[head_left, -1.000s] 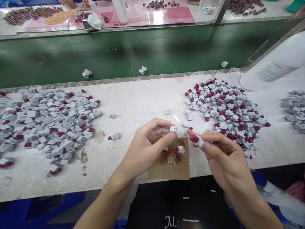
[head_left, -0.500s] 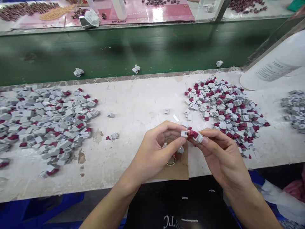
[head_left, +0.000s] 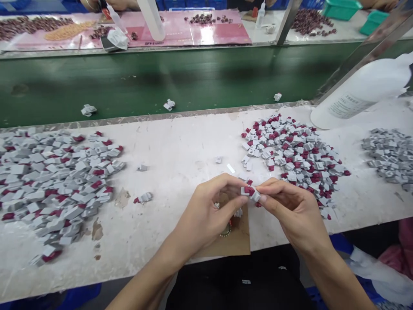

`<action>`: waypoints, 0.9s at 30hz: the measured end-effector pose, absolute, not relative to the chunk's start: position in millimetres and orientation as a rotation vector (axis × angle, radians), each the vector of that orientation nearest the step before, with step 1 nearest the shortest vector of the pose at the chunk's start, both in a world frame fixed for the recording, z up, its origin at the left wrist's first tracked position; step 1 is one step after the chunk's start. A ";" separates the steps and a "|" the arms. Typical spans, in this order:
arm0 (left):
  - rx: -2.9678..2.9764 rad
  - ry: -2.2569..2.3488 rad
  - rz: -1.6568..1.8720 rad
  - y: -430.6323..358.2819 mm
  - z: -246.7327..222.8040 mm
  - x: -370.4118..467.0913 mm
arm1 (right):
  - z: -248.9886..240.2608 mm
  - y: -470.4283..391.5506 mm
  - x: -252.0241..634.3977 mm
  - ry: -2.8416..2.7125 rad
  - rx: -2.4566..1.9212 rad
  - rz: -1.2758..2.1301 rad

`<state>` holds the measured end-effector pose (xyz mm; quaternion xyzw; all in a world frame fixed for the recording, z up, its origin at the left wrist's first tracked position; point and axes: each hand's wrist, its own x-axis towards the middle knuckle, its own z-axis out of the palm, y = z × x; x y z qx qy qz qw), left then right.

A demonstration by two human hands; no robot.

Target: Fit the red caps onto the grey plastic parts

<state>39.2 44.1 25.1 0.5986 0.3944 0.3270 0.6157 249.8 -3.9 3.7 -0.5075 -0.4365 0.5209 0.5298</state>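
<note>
My left hand (head_left: 209,211) pinches a small grey plastic block (head_left: 244,191) between thumb and fingertips. Against it, my right hand (head_left: 290,209) pinches a maroon-and-grey plastic part (head_left: 252,193). The two pieces touch, and the maroon portion sits between the grey ends. Fingertips cover some of both pieces. Below my hands lies a brown board (head_left: 238,241), with a round beaded-edge item (head_left: 226,230) on it, partly hidden by my left hand. A small grey piece (head_left: 238,213) shows beneath the held parts.
Piles of grey-and-maroon parts lie left (head_left: 64,172) and right (head_left: 293,150); a grey pile (head_left: 390,157) is at far right. A white bottle (head_left: 358,94) stands behind. Across the green belt (head_left: 206,77), which carries several loose pieces, other people's arms show near green bins (head_left: 342,8).
The grey block and the maroon-and-grey part, slightly apart before, have come together. The head view has tilted up and shifted right, showing more of the far bench.
</note>
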 end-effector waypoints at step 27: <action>1.608 1.881 0.614 318.8 -20.6 127.1 | -5.5 311.4 315.7 -1.448 -2.256 0.329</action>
